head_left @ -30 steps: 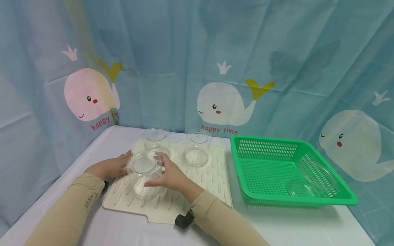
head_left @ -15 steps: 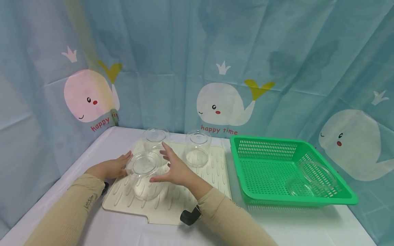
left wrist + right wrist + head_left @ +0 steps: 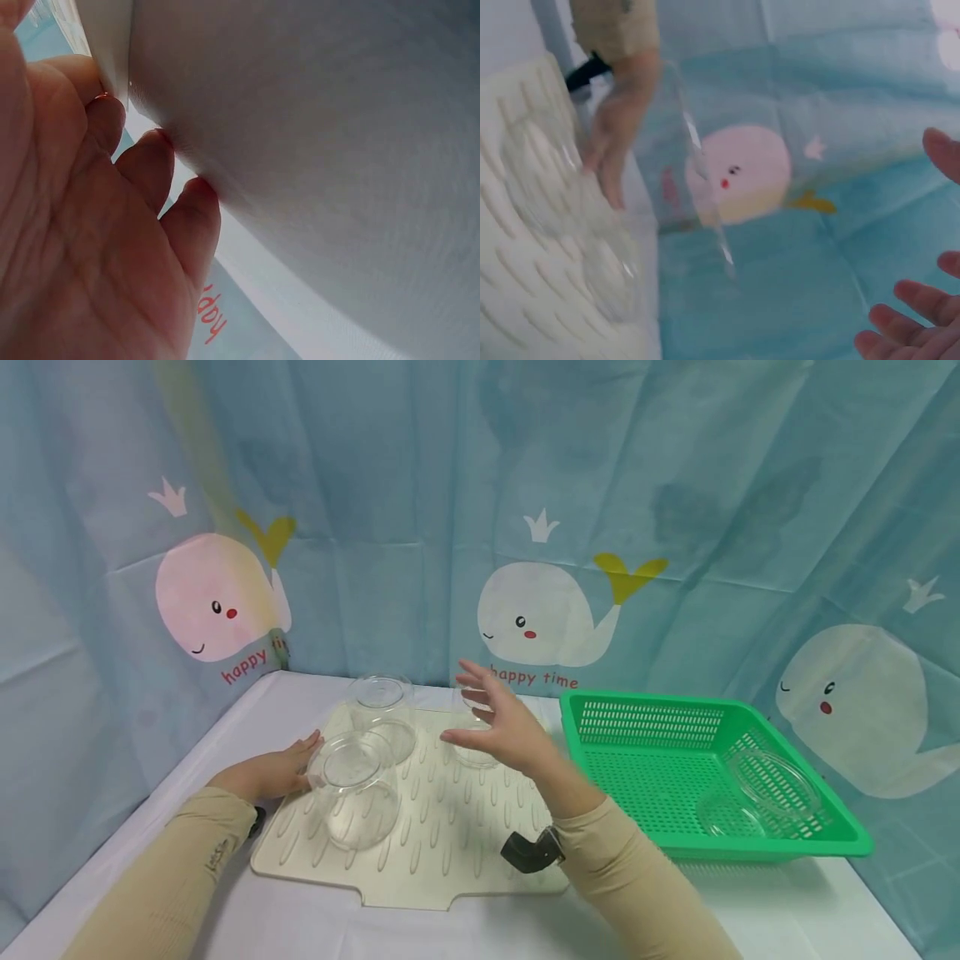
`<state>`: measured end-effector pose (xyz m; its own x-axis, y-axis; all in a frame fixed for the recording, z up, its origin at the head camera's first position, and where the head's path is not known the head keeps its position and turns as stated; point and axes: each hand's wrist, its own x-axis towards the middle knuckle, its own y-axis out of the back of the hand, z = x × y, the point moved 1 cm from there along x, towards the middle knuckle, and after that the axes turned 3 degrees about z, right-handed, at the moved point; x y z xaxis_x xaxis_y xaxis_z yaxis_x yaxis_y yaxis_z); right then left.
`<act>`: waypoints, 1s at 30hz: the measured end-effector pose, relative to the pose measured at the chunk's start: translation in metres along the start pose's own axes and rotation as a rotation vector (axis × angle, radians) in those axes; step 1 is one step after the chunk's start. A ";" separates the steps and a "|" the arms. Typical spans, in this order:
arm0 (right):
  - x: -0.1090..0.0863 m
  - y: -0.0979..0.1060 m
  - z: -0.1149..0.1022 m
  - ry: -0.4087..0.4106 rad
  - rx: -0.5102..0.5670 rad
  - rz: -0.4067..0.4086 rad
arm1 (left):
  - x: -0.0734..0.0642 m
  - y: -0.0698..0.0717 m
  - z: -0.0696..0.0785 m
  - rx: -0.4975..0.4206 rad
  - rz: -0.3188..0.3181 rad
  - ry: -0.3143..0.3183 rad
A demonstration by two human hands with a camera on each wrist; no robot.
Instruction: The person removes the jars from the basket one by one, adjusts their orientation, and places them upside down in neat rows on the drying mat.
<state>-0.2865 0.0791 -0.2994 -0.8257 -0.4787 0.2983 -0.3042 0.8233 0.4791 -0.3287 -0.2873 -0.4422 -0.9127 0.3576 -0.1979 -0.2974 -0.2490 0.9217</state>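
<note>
My left hand (image 3: 268, 772) rests low at the left edge of a cream ribbed mat (image 3: 420, 877), its fingers extended. In the left wrist view its fingertips (image 3: 196, 196) touch the white cloth beside the mat's edge. Close by, a clear jar (image 3: 358, 814) stands on the mat with its flat round end up. Another clear jar (image 3: 382, 714) stands behind it. My right hand (image 3: 513, 731) is raised over the mat's right half, fingers spread and holding nothing. It partly hides a third clear jar (image 3: 476, 758) in the head view.
To the right stands a green perforated basket (image 3: 738, 842). Inside, at its right end, lie a clear round piece (image 3: 727, 818) and a larger clear rimmed one (image 3: 776, 785). A blue whale-print curtain (image 3: 390, 593) hangs behind the white-covered table (image 3: 285, 918).
My right hand has let go of the front jar and moved right and upward, away from it. The left hand has stayed at the mat's left edge.
</note>
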 end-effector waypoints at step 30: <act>-0.122 0.227 0.054 -0.359 -0.384 0.329 | 0.001 0.000 0.005 0.032 0.015 -0.015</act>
<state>-0.2802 0.3406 -0.2715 -0.9758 -0.0314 0.2165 0.1307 0.7099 0.6921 -0.3281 -0.2828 -0.4411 -0.9126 0.3678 -0.1786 -0.2741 -0.2261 0.9347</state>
